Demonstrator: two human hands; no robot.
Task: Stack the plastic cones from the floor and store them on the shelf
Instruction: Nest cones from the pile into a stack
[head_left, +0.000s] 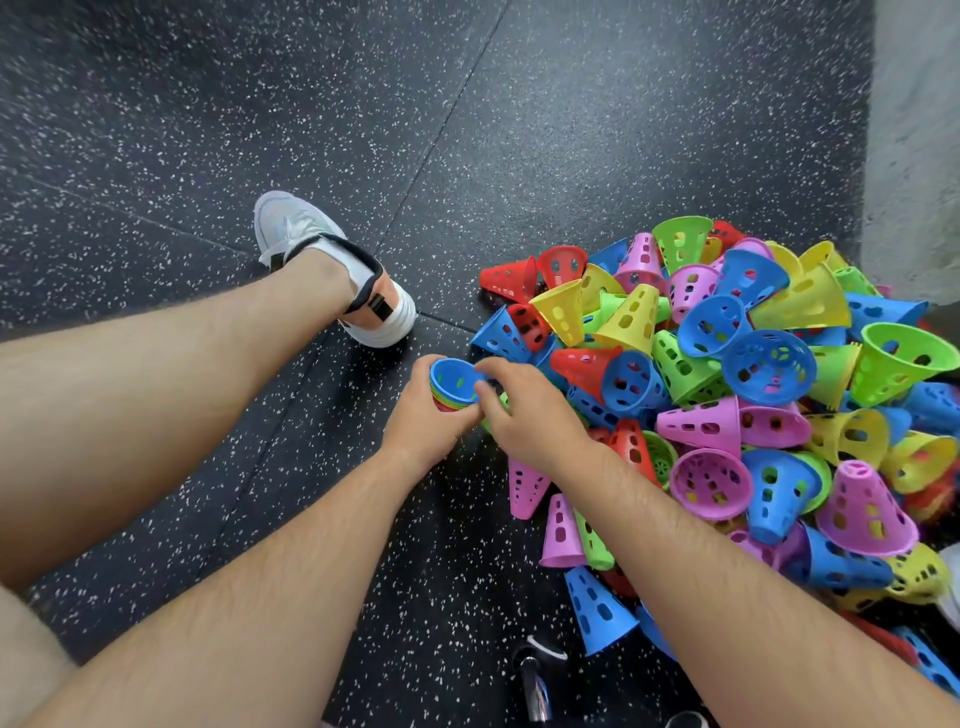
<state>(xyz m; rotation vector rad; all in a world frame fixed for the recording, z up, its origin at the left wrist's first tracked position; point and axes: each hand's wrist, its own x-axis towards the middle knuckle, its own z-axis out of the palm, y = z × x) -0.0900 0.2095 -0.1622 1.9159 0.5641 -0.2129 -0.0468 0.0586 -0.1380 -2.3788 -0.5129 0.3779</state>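
With the left hand (423, 418) gripping the nested stack (451, 385) low over the floor (311, 104) and the right hand (524, 415) pinching its blue rim, that cone probably wants seating squarely before reaching into the loose cone pile (727, 389) just beside.

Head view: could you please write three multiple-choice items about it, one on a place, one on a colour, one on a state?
1. Where does the loose cone pile lie? A) on the floor, to the person's right B) on a shelf C) left of the shoe
2. What colour is the innermost cone of the held stack? A) red B) pink C) blue
3. What is the left hand doing? A) lying flat B) gripping the stack C) hanging empty
Answers: 1 A, it spreads over the floor at the right; 2 C, its blue mouth faces the camera; 3 B, it curls round the stack.
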